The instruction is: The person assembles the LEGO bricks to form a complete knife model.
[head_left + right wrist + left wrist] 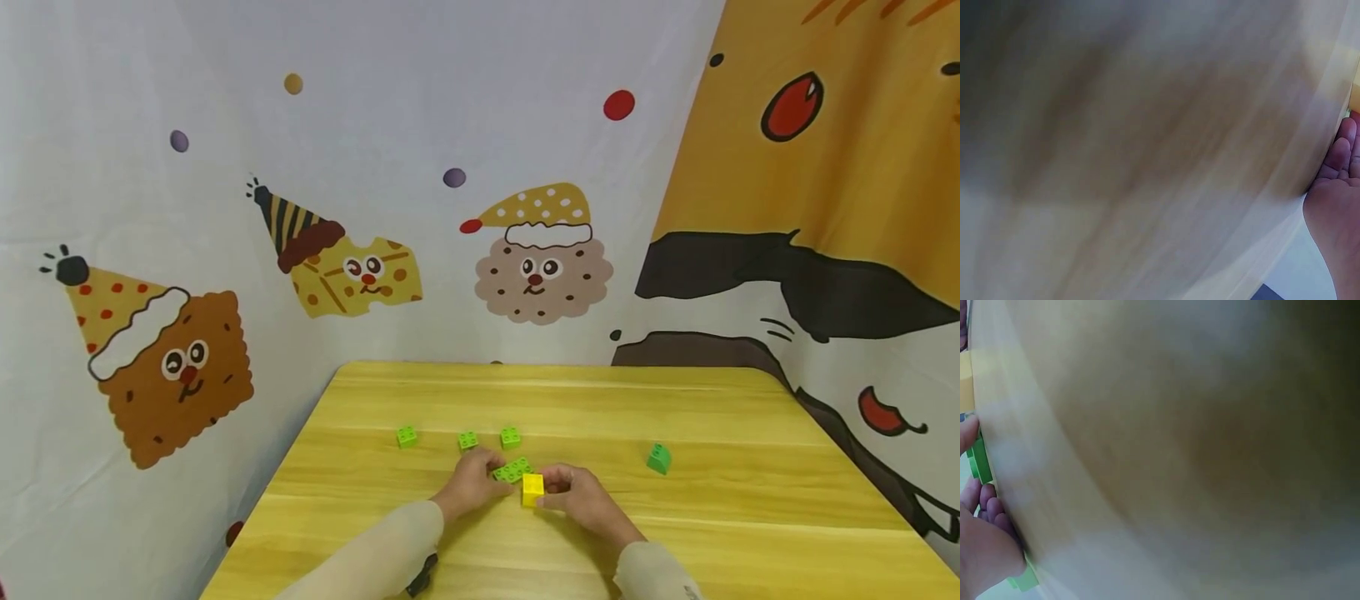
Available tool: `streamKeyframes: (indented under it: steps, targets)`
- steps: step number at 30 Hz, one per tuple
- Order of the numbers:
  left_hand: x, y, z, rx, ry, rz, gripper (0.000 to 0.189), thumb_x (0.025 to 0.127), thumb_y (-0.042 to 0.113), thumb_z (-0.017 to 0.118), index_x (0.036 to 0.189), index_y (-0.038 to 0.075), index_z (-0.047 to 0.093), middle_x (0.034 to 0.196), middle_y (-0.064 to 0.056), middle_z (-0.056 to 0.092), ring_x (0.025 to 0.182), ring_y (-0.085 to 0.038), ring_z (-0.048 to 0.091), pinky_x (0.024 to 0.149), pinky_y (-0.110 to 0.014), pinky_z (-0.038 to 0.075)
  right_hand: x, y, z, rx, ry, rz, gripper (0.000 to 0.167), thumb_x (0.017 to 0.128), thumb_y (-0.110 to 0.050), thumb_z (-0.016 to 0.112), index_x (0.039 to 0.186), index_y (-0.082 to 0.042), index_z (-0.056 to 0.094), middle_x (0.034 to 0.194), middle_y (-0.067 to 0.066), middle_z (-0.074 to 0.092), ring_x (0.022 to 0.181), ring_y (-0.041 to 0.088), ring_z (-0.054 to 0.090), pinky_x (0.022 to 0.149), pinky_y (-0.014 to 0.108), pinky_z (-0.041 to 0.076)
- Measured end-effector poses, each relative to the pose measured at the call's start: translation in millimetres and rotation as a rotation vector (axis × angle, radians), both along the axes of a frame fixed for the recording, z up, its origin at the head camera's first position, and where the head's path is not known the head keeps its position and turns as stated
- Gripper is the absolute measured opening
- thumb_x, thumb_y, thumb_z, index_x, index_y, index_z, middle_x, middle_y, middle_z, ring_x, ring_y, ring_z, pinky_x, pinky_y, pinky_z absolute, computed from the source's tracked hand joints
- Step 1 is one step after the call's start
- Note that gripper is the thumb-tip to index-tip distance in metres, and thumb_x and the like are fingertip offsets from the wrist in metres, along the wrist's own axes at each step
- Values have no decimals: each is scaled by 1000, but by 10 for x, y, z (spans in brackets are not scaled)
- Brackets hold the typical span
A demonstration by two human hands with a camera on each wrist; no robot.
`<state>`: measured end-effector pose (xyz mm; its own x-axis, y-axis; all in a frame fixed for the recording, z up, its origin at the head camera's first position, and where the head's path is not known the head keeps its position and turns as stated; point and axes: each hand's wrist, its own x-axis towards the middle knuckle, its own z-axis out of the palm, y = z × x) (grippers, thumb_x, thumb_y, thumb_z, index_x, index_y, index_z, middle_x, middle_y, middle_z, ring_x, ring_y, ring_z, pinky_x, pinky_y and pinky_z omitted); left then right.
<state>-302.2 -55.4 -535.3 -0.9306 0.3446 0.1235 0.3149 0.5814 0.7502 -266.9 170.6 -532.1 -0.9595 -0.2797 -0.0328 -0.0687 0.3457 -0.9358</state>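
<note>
In the head view my left hand (476, 481) pinches a long light-green toy brick (513, 471) with studs on top, between thumb and fingers. Close on its right, my right hand (581, 498) holds a yellow toy brick (533, 490) by its right side. The two bricks are side by side; whether they touch, I cannot tell. At the left wrist view's edge, the left hand (988, 553) shows with the green brick (980, 461) at its thumb. Only part of the right hand (1338, 206) appears in the right wrist view.
Small light-green bricks stand beyond the hands: one at left (407, 437), one behind the left hand (468, 440) and another beside it (510, 437). A darker green curved brick (659, 458) lies to the right on the wooden table (750, 517). A patterned curtain (442, 100) hangs behind.
</note>
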Motion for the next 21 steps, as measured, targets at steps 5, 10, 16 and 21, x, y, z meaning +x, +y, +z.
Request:
streamKeyframes:
  steps: [5,10,16,21]
  targets:
    - [12,-33,31,36,-32,0,30,81,11,84,105,1,69,101,-5,61,93,-20,56,83,-39,49,-6,-10,-18,0,-2,4,35,83,-18,81,113,-5,69,102,3,68,92,20,60,81,34,50]
    - [2,-71,47,74,-86,15,33,81,12,83,110,1,69,106,-6,64,99,-22,58,87,-42,50,-12,-12,-26,1,1,2,32,83,-16,81,111,-4,69,100,3,67,91,20,59,80,33,50]
    - [1,-117,81,106,-93,32,33,84,14,80,114,4,69,105,-3,65,93,-18,56,80,-38,50,-2,-3,-5,1,6,-2,33,82,-13,82,111,-2,69,99,4,67,90,20,60,79,33,51]
    - [-34,-165,92,139,-99,56,32,85,14,79,115,5,69,95,-1,63,83,-16,53,70,-33,48,19,-2,10,6,0,-8,34,82,-12,81,112,-1,68,99,4,67,90,20,59,80,34,51]
